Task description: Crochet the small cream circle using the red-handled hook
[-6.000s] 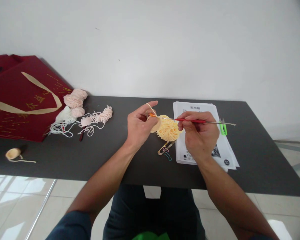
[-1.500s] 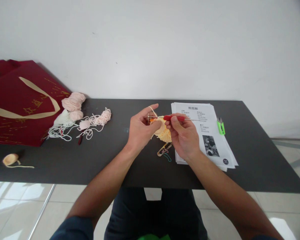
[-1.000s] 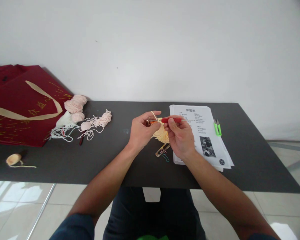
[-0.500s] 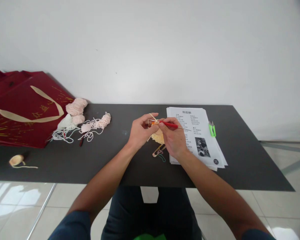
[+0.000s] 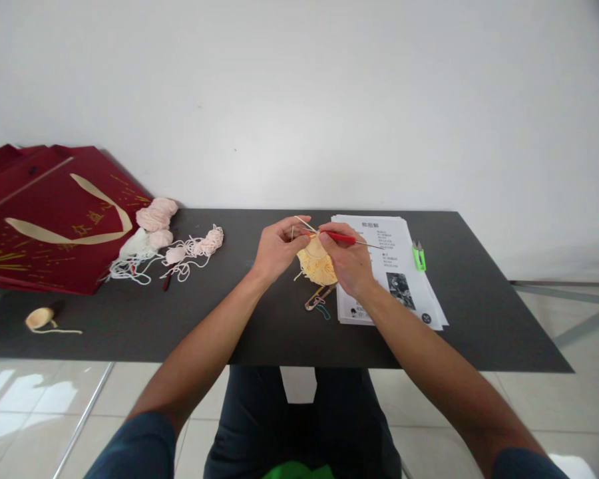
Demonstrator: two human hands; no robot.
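Note:
My left hand (image 5: pixel 275 247) is closed, pinching a small yellow crochet piece (image 5: pixel 313 249) with a strand of yarn looped over the forefinger. My right hand (image 5: pixel 346 265) is closed on a red-handled crochet hook (image 5: pixel 340 237), its metal tip at the piece between the two hands. A loose bundle of yellow yarn (image 5: pixel 320 269) lies on the dark table (image 5: pixel 259 319) just under the hands.
Printed sheets (image 5: pixel 397 273) lie right of the hands, with green snips (image 5: pixel 418 256) beside them. Some clips (image 5: pixel 318 301) rest below the yarn. Pink and white yarn pieces (image 5: pixel 167 239) and a red bag (image 5: pixel 50 219) are at the left. A small tan piece (image 5: pixel 38 319) sits near the front left edge.
The hook's handle has swung from level to slanting down to the right while my right hand slid closer to the left hand. The view has shifted right and down a little.

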